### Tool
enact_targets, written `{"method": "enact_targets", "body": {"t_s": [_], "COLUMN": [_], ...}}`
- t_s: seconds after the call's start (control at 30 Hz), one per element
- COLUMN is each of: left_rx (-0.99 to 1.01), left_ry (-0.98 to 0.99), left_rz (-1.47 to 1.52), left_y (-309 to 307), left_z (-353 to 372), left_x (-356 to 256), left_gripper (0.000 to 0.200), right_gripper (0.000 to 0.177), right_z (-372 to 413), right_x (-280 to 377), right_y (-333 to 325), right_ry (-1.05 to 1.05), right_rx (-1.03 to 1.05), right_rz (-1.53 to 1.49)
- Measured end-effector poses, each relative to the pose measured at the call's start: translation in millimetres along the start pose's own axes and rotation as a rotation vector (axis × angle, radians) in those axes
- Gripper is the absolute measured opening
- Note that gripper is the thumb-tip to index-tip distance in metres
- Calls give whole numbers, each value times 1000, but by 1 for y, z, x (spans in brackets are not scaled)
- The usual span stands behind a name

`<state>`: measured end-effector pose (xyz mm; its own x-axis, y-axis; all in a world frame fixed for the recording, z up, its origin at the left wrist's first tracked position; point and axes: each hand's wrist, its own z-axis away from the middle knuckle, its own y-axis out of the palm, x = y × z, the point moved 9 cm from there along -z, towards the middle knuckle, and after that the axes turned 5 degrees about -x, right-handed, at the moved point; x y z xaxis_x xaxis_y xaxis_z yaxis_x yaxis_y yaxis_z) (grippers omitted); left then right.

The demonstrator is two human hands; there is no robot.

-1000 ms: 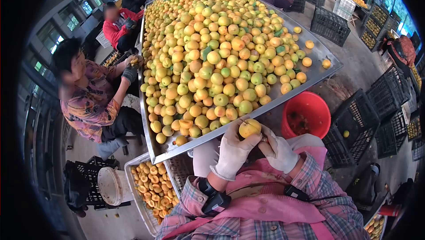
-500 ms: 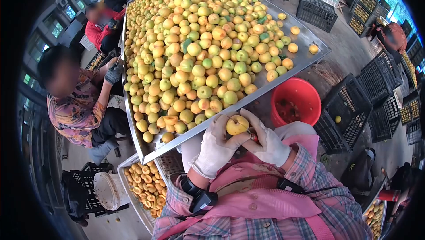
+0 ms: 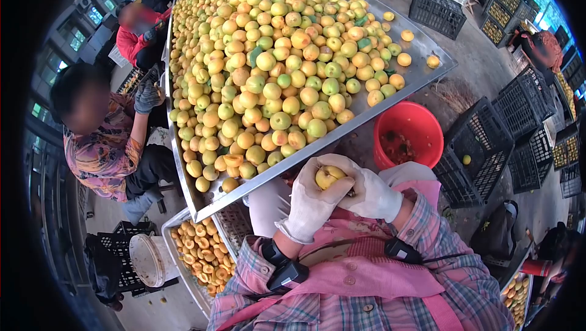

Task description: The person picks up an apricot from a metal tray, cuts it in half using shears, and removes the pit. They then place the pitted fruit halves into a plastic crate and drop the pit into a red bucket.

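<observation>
While a pile of fruit (image 3: 268, 74) covers most of the metal table (image 3: 425, 39), we hold one yellow fruit (image 3: 328, 176) just off the near edge, above our lap. Our left hand (image 3: 311, 200), in a white glove, curls around its near side, with the thumb folded in below it. Our right hand (image 3: 375, 194), gloved too, bends in from the other side with its fingers against the fruit; how tightly they close, and whether the palm grips anything, we cannot tell. Toward the table's right corner we see a few loose fruits on bare metal. Below that near edge stands a red bucket (image 3: 430, 130) with scraps inside, and beside it a black crate (image 3: 467, 179) tilts, one fruit in it. Under the near left corner we have a white crate (image 3: 180, 264) full of halved fruit (image 3: 204, 254). Another person (image 3: 101, 163) sits along the left edge, gloved hands raised.
</observation>
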<state>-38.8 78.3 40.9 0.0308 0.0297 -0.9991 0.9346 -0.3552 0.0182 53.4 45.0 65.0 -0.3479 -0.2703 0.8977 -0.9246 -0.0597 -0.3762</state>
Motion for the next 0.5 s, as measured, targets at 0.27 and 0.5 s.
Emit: {"method": "enact_targets", "body": {"t_s": [0.27, 0.5], "left_rx": [7, 80], "left_ry": [98, 90], "left_rz": [-128, -218], "left_y": [-5, -3], "left_z": [11, 21], "left_x": [-3, -15], "left_gripper": [37, 37], "right_gripper": [66, 64], "right_z": [9, 18], "right_x": [2, 1], "right_y": [6, 15], "right_ry": [-86, 233], "right_rx": [-6, 176], "right_rz": [-143, -410]}}
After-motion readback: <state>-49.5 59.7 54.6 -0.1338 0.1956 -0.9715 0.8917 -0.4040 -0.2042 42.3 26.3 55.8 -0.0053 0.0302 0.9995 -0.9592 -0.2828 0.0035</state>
